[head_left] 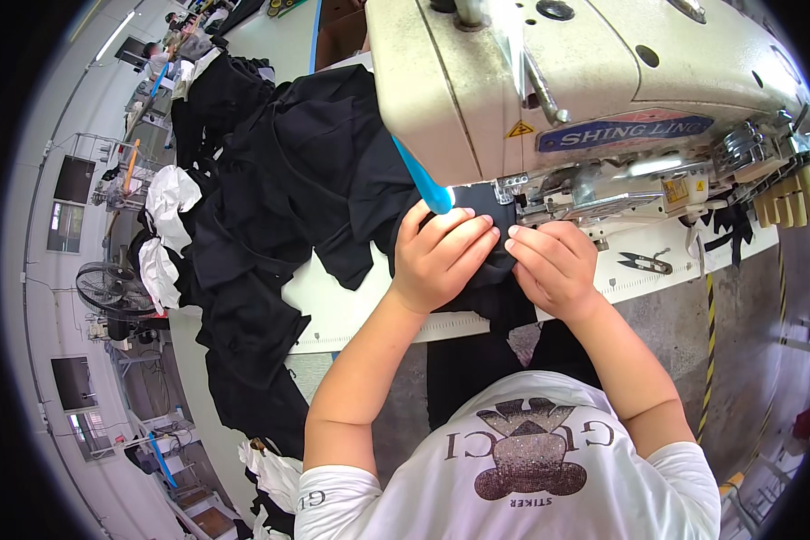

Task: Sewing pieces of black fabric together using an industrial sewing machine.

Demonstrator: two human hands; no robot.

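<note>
A black garment [490,272] lies under the needle area of a cream industrial sewing machine [459,99]. My left hand [443,259] presses on the cloth with its fingers together, just below a lit blue lamp arm [423,180]. My right hand [553,265] pinches the garment's right edge between thumb and fingers. Both hands are close together in front of the presser foot [511,187]. Part of the cloth hangs over the table's front edge. The needle itself is too small to make out.
A large heap of black garments [288,171] covers the left of the white table [333,306]. Thread snips [646,262] lie on the table to the right, near dark fabric scraps [731,232]. White crumpled wrapping [166,207] and a black fan [112,290] are farther left.
</note>
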